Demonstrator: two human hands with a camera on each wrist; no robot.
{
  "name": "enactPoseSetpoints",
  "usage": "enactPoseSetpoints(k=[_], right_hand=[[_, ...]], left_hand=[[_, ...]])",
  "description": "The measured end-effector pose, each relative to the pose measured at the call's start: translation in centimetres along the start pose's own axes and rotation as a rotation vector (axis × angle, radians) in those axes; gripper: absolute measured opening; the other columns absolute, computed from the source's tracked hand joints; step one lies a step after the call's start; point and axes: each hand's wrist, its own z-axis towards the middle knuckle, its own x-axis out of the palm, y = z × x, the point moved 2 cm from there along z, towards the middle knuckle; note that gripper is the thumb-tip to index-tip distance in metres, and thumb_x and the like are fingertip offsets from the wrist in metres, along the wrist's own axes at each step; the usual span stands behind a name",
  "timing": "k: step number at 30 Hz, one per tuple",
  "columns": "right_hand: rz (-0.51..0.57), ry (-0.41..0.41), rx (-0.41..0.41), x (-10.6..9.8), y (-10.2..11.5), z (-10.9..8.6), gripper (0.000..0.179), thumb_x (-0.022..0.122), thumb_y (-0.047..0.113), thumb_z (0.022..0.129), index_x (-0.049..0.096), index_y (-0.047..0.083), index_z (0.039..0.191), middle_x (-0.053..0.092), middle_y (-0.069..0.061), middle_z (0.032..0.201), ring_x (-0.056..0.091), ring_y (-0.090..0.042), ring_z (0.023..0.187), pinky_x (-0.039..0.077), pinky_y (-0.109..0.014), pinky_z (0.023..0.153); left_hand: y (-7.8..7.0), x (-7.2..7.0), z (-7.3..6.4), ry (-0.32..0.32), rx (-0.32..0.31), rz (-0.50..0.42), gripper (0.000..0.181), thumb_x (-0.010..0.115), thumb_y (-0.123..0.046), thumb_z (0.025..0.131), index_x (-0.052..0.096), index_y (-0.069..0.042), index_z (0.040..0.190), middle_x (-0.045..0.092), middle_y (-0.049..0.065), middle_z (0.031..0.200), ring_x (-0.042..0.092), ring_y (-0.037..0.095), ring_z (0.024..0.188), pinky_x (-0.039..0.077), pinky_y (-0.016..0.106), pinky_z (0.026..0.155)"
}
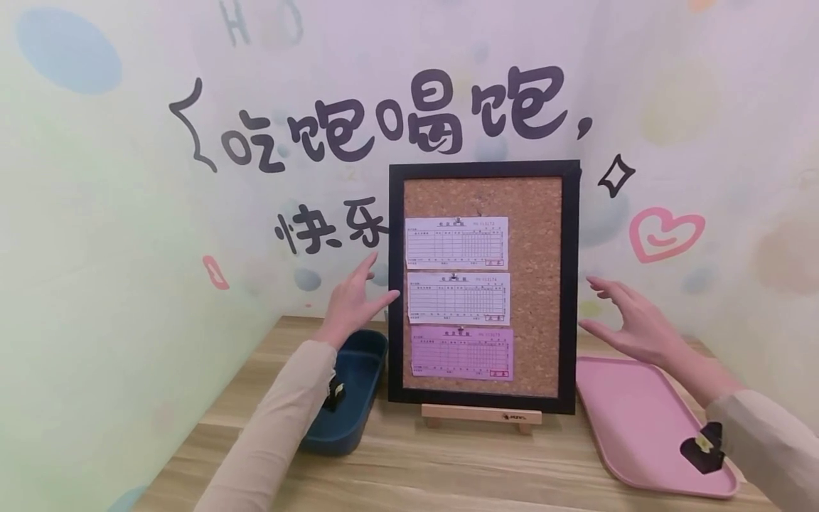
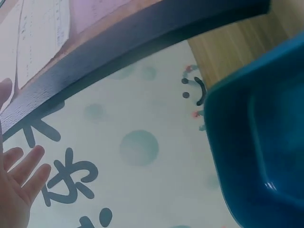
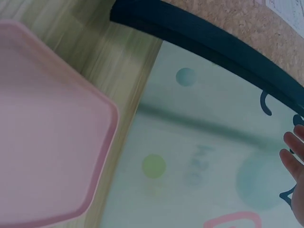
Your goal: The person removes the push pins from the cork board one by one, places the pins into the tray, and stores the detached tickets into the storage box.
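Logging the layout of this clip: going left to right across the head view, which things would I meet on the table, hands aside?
Blue bin → corkboard → pink tray.

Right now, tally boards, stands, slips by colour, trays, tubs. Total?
Board: 1
Stand: 1
White slips: 2
Purple slip: 1
Pink tray: 1
Blue tub: 1
Total: 7

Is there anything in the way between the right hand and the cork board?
Nothing I can see blocks the right hand from the cork board. The pink tray lies lower, on the table.
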Motion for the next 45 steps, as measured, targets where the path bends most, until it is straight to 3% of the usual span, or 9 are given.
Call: enactPoseSetpoints(k=[6,12,17,26,32,37,45], right_hand=[[-0.006,-0.052,-0.028,0.1,0.6,1.1,0.072,0.080,0.011,0.063,0.048,0.003,0.126,0.058,-0.013,0.109,0.056,-0.024,0.094,0.043,-0.022,0.077],[-0.009,-0.097,-0.064,0.1,1.2,2.1,0.066,0.080,0.008,0.062,0.051,0.001,0.121,0.059,-0.010,0.098,0.057,-0.021,0.088,0.045,-0.025,0.072],[0.018,-0.126,-0.098,0.2,1.9,3.0,0.063,0.079,0.005,0.060,0.053,-0.002,0.117,0.059,-0.010,0.094,0.055,-0.020,0.083,0.041,-0.013,0.073],[0.041,-0.084,-0.138,1.0,4.0,4.8,0.062,0.080,0.008,0.061,0.052,-0.005,0.115,0.059,-0.013,0.097,0.055,-0.020,0.085,0.046,-0.024,0.072],[0.073,-0.056,-0.117,1.6,4.8,6.1,0.060,0.080,0.011,0.065,0.051,-0.003,0.116,0.058,-0.012,0.098,0.055,-0.022,0.085,0.050,-0.040,0.071],[0.094,-0.055,-0.095,1.8,5.5,7.5,0.056,0.078,0.012,0.069,0.052,-0.001,0.118,0.057,-0.012,0.097,0.054,-0.021,0.083,0.049,-0.040,0.070],[0.132,-0.061,-0.064,2.4,6.4,9.6,0.049,0.074,0.009,0.074,0.052,-0.002,0.116,0.057,-0.013,0.095,0.055,-0.023,0.083,0.049,-0.040,0.070]], left_hand=[[-1.0,0.3,1.2,-0.004,-0.025,0.000,0.078,0.067,-0.039,0.080,0.029,-0.009,0.142,0.040,0.009,0.140,0.057,0.023,0.106,0.046,0.041,0.086],[-1.7,0.6,2.2,-0.019,-0.084,-0.069,0.080,0.068,-0.036,0.079,0.026,-0.010,0.142,0.037,0.010,0.141,0.055,0.024,0.109,0.045,0.041,0.087],[-2.3,1.0,3.0,-0.010,-0.090,-0.090,0.081,0.067,-0.034,0.080,0.023,-0.011,0.143,0.033,0.011,0.143,0.055,0.025,0.108,0.045,0.039,0.088],[-2.8,1.3,3.8,-0.007,-0.124,-0.064,0.082,0.066,-0.034,0.082,0.019,-0.012,0.145,0.028,0.010,0.146,0.048,0.028,0.117,0.039,0.040,0.097],[-2.9,1.6,3.9,-0.017,-0.127,-0.081,0.083,0.066,-0.033,0.082,0.018,-0.010,0.145,0.027,0.011,0.146,0.039,0.028,0.126,0.036,0.041,0.100],[-3.0,1.9,4.1,-0.043,-0.129,-0.082,0.083,0.066,-0.031,0.082,0.017,-0.009,0.145,0.026,0.012,0.147,0.030,0.026,0.131,0.030,0.040,0.104],[-3.0,2.4,4.2,-0.088,-0.140,-0.084,0.081,0.066,-0.028,0.082,0.018,-0.011,0.144,0.028,0.013,0.145,0.035,0.028,0.128,0.033,0.040,0.102]])
